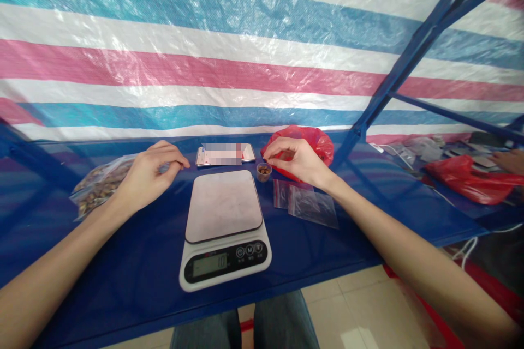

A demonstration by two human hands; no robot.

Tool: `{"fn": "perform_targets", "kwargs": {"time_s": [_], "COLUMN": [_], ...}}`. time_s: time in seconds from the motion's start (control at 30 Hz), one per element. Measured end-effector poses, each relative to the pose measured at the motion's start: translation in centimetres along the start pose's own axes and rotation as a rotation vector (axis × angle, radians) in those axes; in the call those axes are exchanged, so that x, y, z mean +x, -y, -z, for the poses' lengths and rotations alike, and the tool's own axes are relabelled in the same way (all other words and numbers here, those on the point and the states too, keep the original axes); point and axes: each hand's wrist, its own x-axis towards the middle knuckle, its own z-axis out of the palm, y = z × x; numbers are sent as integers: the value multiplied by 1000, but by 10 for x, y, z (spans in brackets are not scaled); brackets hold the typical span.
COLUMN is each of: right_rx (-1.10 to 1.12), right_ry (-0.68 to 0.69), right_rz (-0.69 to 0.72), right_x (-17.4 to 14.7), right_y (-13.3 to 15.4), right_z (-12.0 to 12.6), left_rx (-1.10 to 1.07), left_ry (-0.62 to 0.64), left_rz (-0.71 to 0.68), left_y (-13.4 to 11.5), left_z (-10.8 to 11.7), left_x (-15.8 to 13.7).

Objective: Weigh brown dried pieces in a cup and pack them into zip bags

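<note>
The right hand [295,161] hovers just over the small round brown cup of nuts [264,171], which stands on the blue table [135,272] just behind the right rear corner of the white digital kitchen scale with a flat grey platform [224,224]. Its fingers are drawn narrow, thumb towards fingertips as in a pinch; whether a nut sits between them is too small to tell. Behind this hand lies the crumpled red plastic bag [315,142], and just beside the wrist lie 2 or so small clear zip bags [307,203], flat and overlapping.

The left hand [149,173] rests curled at the table's left, fingers loosely bent, index tip extended towards the flat white card-like packet [225,154] behind the scale; it appears to hold nothing. Its wrist is next to the clear bag of brown nuts [98,185].

Risk, as a judgement: the cup is light and stands close to the scale's edge, so a brush from the right knuckles could tip it and scatter nuts over the platform or table. The zip bags are slippery and could slide off under the forearm. The scale's display is lit, and a sleeve or wrist touching the platform would disturb its reading.

Both forearms reach forward, spread either side of the scale, wrists slightly raised.
</note>
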Motion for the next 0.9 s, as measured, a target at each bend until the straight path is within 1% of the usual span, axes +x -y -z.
{"fn": "perform_targets", "kwargs": {"time_s": [0.1, 0.17, 0.23, 0.37, 0.77, 0.9], "right_rx": [-216, -301, -342, -354, -346, -331], "right_ry": [69, 121, 172, 233, 270, 256], "right_rz": [164, 224, 253, 265, 249, 242], "right_x": [-2, -2, -3, -3, -3, -3], "right_y": [4, 5, 5, 6, 12, 11], "right_z": [3, 4, 5, 8, 12, 12], "left_rx": [0, 2, 4, 5, 2, 0], "left_ry": [2, 3, 5, 2, 0, -7], "left_rz": [-9, -11, -8, -7, 0, 2], "left_y": [0, 0, 0, 1, 0, -1], "left_z": [0, 0, -1, -1, -1, 0], "left_x": [0, 0, 0, -1, 1, 0]}}
